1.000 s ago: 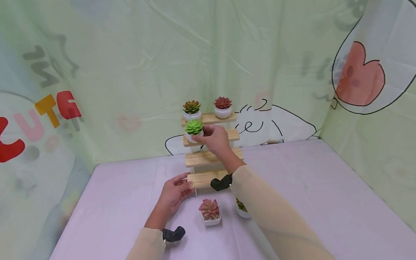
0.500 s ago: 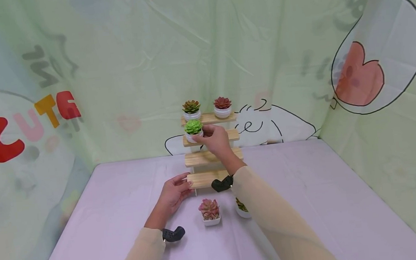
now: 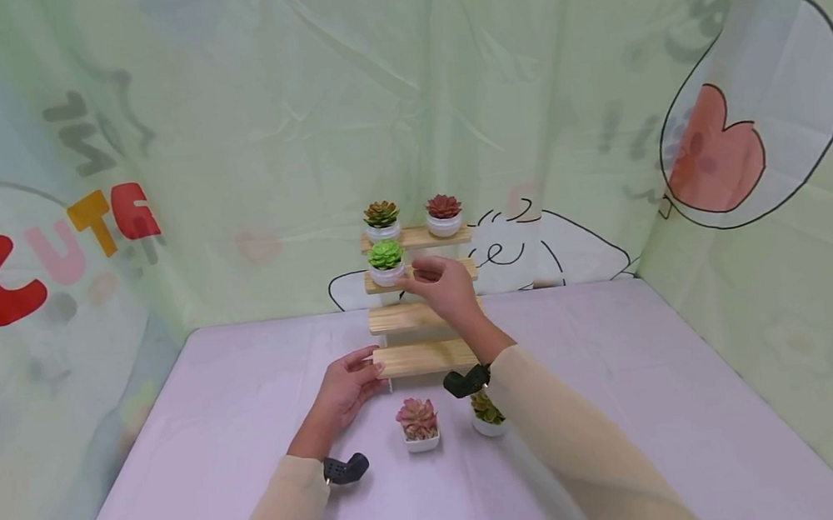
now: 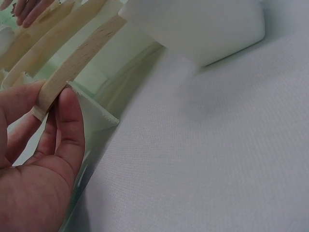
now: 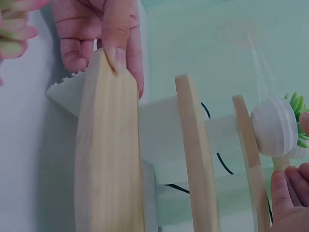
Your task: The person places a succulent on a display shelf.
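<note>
A tiered wooden plant stand (image 3: 426,358) rises in the middle of the table. My left hand (image 3: 346,390) pinches the left end of its lowest board, thumb on top and fingers beneath, as the left wrist view confirms. On the second board from the top, at the left, sits a bright green succulent in a white pot (image 3: 386,263). Just right of that pot is my right hand (image 3: 448,289), its thumb and fingers spread apart and holding nothing. In the right wrist view the white pot (image 5: 274,126) stands upright on its board.
The top board bears a green-brown succulent (image 3: 382,220) and a dark red one (image 3: 444,215), both in white pots. Before the stand, on the table (image 3: 203,465), are a pink succulent in a square pot (image 3: 419,427) and a green one (image 3: 487,414), partly hidden by the right sleeve.
My right hand has let go of the green succulent's pot and drawn slightly right and toward me. The pot stays on its board. The left hand keeps its hold on the lowest board.
</note>
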Demonstrator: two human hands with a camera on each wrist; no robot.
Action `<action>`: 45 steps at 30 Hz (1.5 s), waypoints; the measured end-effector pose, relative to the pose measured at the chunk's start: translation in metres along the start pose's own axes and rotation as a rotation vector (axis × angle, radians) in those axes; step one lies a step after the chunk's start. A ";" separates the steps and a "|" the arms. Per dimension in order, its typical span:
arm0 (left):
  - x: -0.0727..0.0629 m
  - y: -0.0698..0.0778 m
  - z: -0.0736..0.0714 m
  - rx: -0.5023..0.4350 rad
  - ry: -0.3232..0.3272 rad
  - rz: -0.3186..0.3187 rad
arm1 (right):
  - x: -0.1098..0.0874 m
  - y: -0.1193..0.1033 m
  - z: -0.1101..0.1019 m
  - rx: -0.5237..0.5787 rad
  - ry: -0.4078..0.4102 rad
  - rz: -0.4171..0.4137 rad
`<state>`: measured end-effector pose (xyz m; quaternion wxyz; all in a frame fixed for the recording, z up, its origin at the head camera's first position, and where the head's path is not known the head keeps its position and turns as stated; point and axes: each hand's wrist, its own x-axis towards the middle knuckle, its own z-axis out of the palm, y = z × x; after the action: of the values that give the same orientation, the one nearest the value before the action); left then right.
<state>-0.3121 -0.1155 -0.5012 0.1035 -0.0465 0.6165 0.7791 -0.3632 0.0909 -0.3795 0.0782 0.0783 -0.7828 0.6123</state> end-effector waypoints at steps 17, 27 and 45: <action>0.003 -0.001 -0.003 -0.026 0.009 0.000 | -0.042 0.012 -0.036 0.089 0.000 0.025; 0.003 0.002 -0.002 -0.012 -0.003 -0.021 | -0.079 0.026 -0.054 0.070 0.006 0.061; 0.001 0.001 -0.001 -0.020 0.003 -0.023 | -0.148 0.077 -0.071 0.030 0.016 0.159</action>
<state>-0.3128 -0.1164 -0.5008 0.1108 -0.0558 0.6084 0.7839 -0.2342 0.1824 -0.4679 0.0345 0.0120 -0.7765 0.6290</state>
